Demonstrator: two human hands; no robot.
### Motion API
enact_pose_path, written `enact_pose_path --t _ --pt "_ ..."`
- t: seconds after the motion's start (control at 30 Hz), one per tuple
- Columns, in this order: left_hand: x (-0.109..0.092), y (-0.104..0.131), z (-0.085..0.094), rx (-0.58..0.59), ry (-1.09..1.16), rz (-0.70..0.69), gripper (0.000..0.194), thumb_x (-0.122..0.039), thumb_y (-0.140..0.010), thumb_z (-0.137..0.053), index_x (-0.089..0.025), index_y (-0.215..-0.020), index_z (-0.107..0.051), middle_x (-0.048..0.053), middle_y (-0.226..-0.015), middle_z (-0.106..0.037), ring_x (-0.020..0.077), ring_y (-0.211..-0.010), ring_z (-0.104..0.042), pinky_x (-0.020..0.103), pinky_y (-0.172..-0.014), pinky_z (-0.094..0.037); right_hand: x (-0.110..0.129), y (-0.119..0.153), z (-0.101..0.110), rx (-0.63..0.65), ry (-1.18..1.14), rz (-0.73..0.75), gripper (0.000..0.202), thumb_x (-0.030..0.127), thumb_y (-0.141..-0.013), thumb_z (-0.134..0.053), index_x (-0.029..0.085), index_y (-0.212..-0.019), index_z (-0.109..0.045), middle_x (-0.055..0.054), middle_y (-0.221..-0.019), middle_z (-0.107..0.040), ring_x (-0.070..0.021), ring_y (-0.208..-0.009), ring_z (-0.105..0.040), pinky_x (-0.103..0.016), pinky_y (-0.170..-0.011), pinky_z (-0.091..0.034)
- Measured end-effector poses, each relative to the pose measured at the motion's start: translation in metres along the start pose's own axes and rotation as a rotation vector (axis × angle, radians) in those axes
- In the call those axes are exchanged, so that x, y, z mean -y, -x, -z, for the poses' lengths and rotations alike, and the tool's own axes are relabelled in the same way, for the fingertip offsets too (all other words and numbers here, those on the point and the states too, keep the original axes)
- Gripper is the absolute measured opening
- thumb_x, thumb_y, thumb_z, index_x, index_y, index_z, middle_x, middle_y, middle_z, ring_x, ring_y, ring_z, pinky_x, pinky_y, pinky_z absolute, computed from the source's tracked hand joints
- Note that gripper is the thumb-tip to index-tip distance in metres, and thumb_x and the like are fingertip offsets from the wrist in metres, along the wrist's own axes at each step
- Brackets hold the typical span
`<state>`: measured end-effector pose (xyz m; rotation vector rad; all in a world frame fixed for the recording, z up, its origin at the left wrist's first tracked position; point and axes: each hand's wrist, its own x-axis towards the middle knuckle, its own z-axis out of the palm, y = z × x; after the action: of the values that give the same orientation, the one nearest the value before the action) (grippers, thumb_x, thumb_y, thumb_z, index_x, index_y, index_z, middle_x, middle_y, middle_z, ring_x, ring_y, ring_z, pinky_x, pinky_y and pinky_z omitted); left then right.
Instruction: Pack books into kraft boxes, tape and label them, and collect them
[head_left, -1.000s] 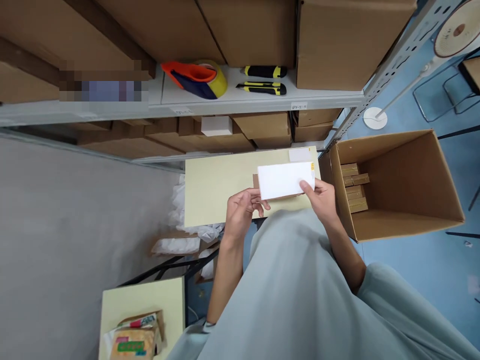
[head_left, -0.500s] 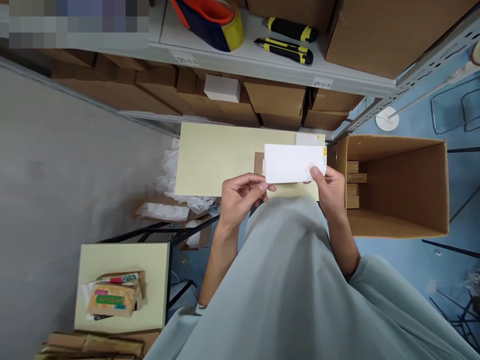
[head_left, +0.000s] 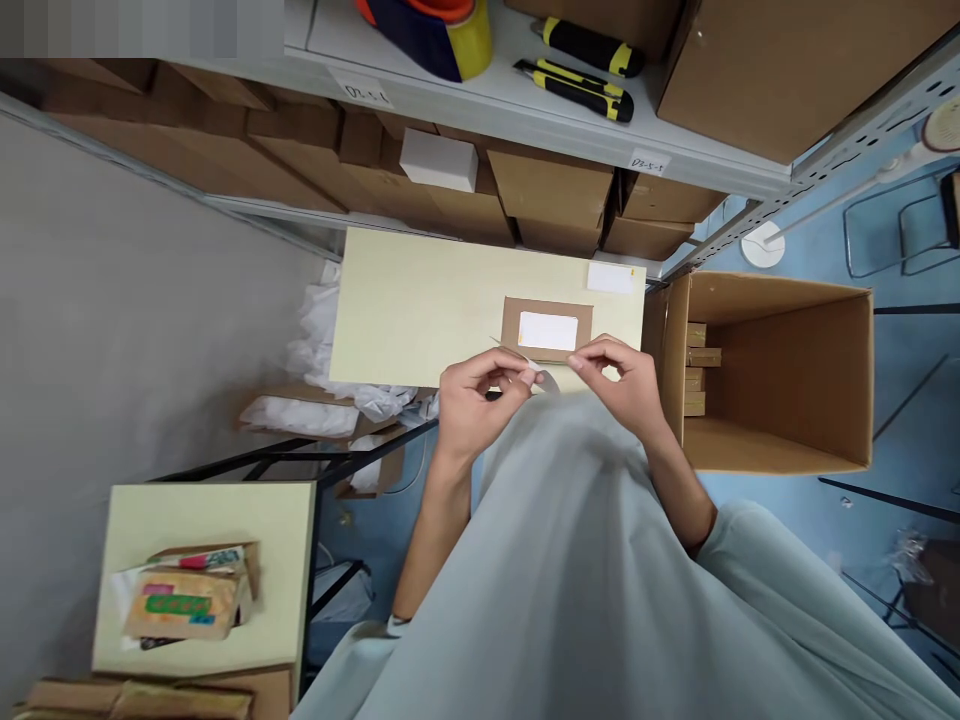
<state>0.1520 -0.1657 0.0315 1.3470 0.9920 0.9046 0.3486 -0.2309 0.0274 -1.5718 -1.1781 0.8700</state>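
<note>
My left hand (head_left: 484, 398) pinches a thin white paper sheet (head_left: 550, 381) between thumb and fingers; the sheet is curled and seen nearly edge-on. To its right, my right hand (head_left: 622, 385) has thumb and forefinger closed together near the sheet, and what they grip, if anything, is too small to make out. Just beyond both hands, a flat brown cardboard box (head_left: 511, 325) lies on the pale yellow table (head_left: 420, 305) with a white label (head_left: 549, 331) on its top. Another white label sheet (head_left: 610, 277) with a small yellow mark lies at the table's far right corner.
A large open carton (head_left: 780, 370) with several small boxes stands right of the table. Behind it, a grey shelf (head_left: 480, 105) holds cartons, two utility knives (head_left: 577, 90) and a tape dispenser (head_left: 469, 40). Packages (head_left: 184, 600) lie on a side table (head_left: 281, 520) at lower left.
The white sheet has turned from facing me to nearly edge-on and curled, uncovering the box and its label. My right hand has shifted left, closer to my left hand.
</note>
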Motion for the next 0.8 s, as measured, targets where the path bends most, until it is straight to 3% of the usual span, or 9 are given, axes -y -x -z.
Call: enact_pose_path --t 0.13,0.3,0.43,0.63,0.8 --pt "0.010 0.003 0.005 0.022 -0.072 -0.009 0.024 -0.041 -0.088 -0.087 -0.020 -0.080 -0.078 0.002 -0.073 -0.076 0.0119 -0.058 -0.063 0.023 -0.055 -0.051 0.024 0.009 -0.005 0.105 -0.047 0.075 0.022 0.048 -0.102 -0.081 0.026 -0.100 -0.086 -0.004 -0.093 -0.077 -0.0174 -0.080 -0.066 -0.034 -0.074 -0.059" --pt "0.009 0.005 0.012 0.087 -0.095 -0.033 0.018 -0.034 -0.090 -0.081 -0.020 -0.080 -0.078 0.002 -0.074 -0.077 0.0113 -0.059 -0.062 0.022 -0.055 -0.049 0.034 0.014 -0.019 0.076 0.052 0.089 0.010 0.033 -0.103 -0.078 0.026 -0.099 -0.085 -0.003 -0.091 -0.076 -0.0160 -0.077 -0.065 -0.033 -0.073 -0.057" --pt "0.009 0.003 0.017 0.128 -0.076 -0.062 0.016 -0.031 -0.091 -0.079 -0.020 -0.079 -0.077 0.002 -0.072 -0.076 0.0104 -0.057 -0.060 0.022 -0.054 -0.048 0.038 0.013 -0.028 0.053 0.139 0.082 0.012 0.023 -0.102 -0.071 0.026 -0.094 -0.080 -0.001 -0.087 -0.072 -0.0156 -0.076 -0.063 -0.031 -0.071 -0.054" --pt "0.016 -0.002 0.031 0.140 -0.090 -0.022 0.011 -0.026 -0.087 -0.074 -0.021 -0.077 -0.076 0.000 -0.070 -0.073 0.0116 -0.060 -0.061 0.023 -0.056 -0.048 0.041 0.004 -0.048 0.089 0.188 -0.037 0.010 0.022 -0.096 -0.065 0.025 -0.087 -0.066 0.001 -0.083 -0.065 -0.0152 -0.073 -0.058 -0.030 -0.071 -0.051" --pt "0.034 -0.006 0.060 0.048 -0.149 0.087 0.013 -0.031 -0.086 -0.073 -0.021 -0.078 -0.075 -0.001 -0.070 -0.072 0.0110 -0.057 -0.058 0.023 -0.055 -0.046 0.042 -0.002 -0.076 0.017 0.074 -0.144 0.007 0.027 -0.098 -0.061 0.025 -0.091 -0.063 0.000 -0.088 -0.064 -0.0151 -0.074 -0.057 -0.029 -0.070 -0.049"
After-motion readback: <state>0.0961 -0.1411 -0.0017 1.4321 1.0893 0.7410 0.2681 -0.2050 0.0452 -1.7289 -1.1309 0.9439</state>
